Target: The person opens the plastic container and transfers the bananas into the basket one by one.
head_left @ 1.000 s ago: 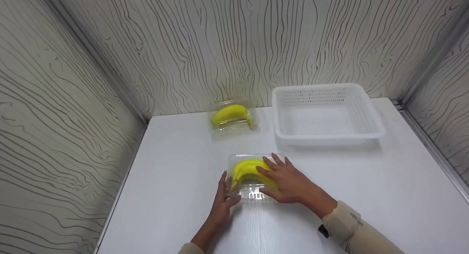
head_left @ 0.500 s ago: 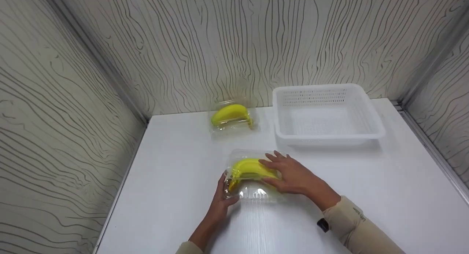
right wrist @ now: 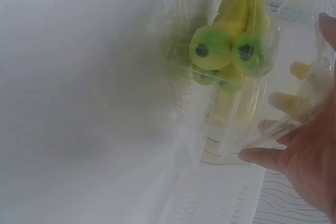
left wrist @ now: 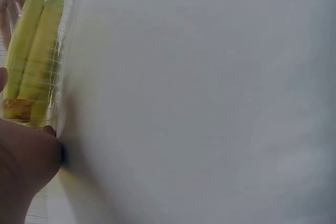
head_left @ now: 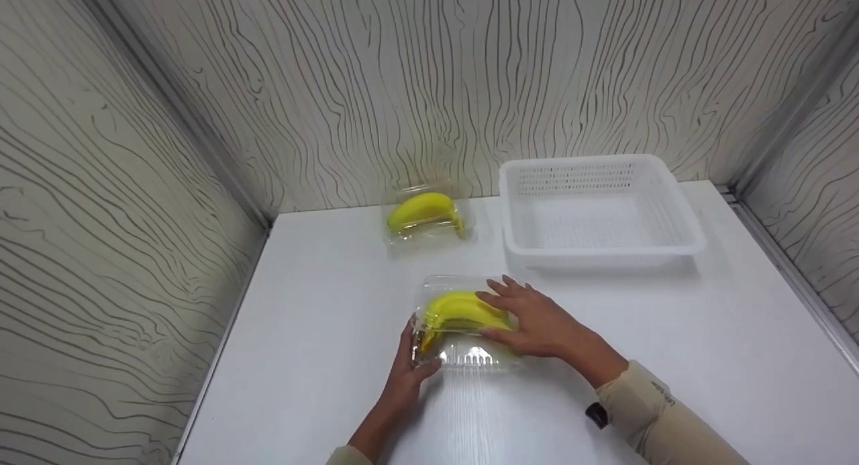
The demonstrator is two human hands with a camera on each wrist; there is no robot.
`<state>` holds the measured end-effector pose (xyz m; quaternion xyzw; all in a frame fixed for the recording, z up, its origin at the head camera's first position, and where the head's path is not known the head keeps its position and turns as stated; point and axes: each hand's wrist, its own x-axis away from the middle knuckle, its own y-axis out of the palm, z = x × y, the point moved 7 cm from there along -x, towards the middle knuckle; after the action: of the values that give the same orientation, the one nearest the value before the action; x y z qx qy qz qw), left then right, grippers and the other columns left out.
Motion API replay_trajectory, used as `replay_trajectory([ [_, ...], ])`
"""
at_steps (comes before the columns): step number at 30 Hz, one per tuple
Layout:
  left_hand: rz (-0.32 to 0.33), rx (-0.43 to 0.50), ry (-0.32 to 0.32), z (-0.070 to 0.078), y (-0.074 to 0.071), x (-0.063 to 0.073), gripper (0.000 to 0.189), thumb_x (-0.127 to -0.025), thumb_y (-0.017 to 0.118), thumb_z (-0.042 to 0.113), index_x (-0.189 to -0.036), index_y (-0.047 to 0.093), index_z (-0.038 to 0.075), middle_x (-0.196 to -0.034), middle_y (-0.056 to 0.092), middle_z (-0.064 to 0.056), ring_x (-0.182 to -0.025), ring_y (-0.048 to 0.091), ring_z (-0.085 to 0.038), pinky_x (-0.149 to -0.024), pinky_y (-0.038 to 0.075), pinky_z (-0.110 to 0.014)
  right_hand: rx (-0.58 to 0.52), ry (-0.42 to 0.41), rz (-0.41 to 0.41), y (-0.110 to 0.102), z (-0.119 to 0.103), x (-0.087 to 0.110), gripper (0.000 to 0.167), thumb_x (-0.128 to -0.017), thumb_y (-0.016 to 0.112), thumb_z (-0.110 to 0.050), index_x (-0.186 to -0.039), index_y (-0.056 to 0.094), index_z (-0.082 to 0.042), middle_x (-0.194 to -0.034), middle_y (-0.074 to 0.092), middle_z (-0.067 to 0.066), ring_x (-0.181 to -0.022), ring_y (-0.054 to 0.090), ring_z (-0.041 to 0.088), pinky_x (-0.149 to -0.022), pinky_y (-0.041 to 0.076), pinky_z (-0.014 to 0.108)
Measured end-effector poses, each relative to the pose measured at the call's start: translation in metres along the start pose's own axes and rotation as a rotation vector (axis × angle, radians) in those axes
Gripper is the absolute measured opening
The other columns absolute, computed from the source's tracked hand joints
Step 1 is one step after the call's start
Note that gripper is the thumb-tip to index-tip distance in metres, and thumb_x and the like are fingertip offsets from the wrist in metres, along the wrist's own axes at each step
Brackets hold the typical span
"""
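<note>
A clear plastic clamshell box (head_left: pixel 474 359) with a bunch of yellow bananas (head_left: pixel 463 306) in it lies at the front middle of the white table. At its left end my left hand (head_left: pixel 404 373) grips the side, thumb on the front edge and fingers behind. Over the right part, my right hand (head_left: pixel 540 325) holds the lid between thumb and spread fingers. From the right wrist, the lid (right wrist: pixel 287 72) stands apart from the bananas' green tips (right wrist: pixel 211 50), the fingers showing through the plastic. Two bananas (left wrist: pixel 39 51) press close to the box wall in the left wrist view.
Behind, near the back wall, another clear box (head_left: pixel 429 240) has a banana (head_left: pixel 421 209) in it. A white perforated basket (head_left: pixel 604 251) stands to its right on the table (head_left: pixel 309 331). Patterned walls enclose the table at the back and sides.
My right hand, earlier spread over the lid, has its thumb and fingers closer together now. The lid has shifted slightly up and back under it. My left hand stays at the box's left end.
</note>
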<state>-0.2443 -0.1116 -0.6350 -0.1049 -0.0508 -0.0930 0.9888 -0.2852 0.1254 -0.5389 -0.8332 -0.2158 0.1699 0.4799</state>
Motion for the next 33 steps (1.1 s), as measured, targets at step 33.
replay_trajectory([
  [33,0.017,0.007,0.004,-0.001,0.001,0.0,0.096,-0.098,0.072,0.027,-0.173,0.012,0.022,-0.181,0.015,-0.017,-0.166,0.021,-0.047,-0.133,0.019,-0.069,0.107,0.097,0.095,-0.021,-0.004,0.008,0.076,-0.09,0.074,-0.068,-0.152,0.061,-0.028,-0.162,0.057,0.005,-0.151,0.053,0.035,-0.109,0.053,0.067],
])
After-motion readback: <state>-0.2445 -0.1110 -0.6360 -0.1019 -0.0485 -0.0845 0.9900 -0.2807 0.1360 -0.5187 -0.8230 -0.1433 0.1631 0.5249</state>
